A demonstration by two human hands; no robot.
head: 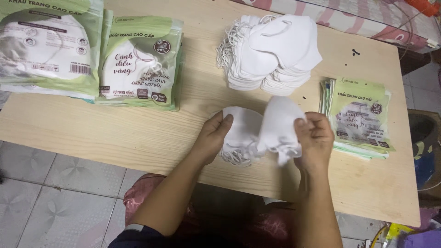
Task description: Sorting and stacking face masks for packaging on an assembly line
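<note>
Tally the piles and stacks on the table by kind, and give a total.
Stacks of filled green mask packets: 2, one at the far left and one beside it
Stack of flat green packets: 1
Heap of loose white masks: 1
Small bunch of white masks held between the left hand and the right hand: 1
Total: 5

Filled green packets (138, 62) lie left, empty green pouches (360, 117) right.

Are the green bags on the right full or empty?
Empty, it seems. The green bags lie flat in a thin stack, while the bags at left bulge with a white mask inside.
</note>
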